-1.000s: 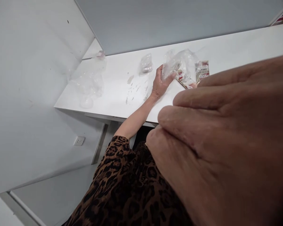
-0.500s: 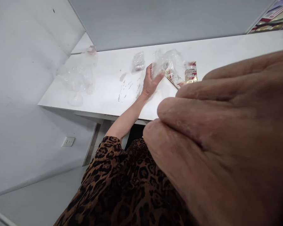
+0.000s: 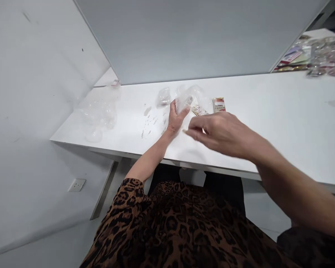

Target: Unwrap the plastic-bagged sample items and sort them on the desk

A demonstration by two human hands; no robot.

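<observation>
My left hand (image 3: 177, 118) rests on the white table, its thumb and fingers closed around the near left edge of a crumpled clear plastic bag (image 3: 197, 93). Beside the thumb, a small gold-and-red printed packet (image 3: 197, 110) shows partly at the bag's lower side. My right hand (image 3: 222, 132) hovers over the table to the right of the left hand, slightly blurred, with its fingers curled toward the thumb. Whatever its fingertips may hold cannot be made out. Just beyond the right hand lies a red-and-gold packet (image 3: 219, 104), its near end hidden by that hand.
A small clear packet (image 3: 164, 96) lies left of the bag. More crumpled clear plastic (image 3: 99, 113) is spread at the table's left end. A grey panel (image 3: 184, 41) stands along the back edge. Several wrapped packets (image 3: 328, 59) are piled at the far right.
My right hand has moved away from close to the camera, down over the table. My left hand still grips the bag. The view has shifted, showing more of the right side.
</observation>
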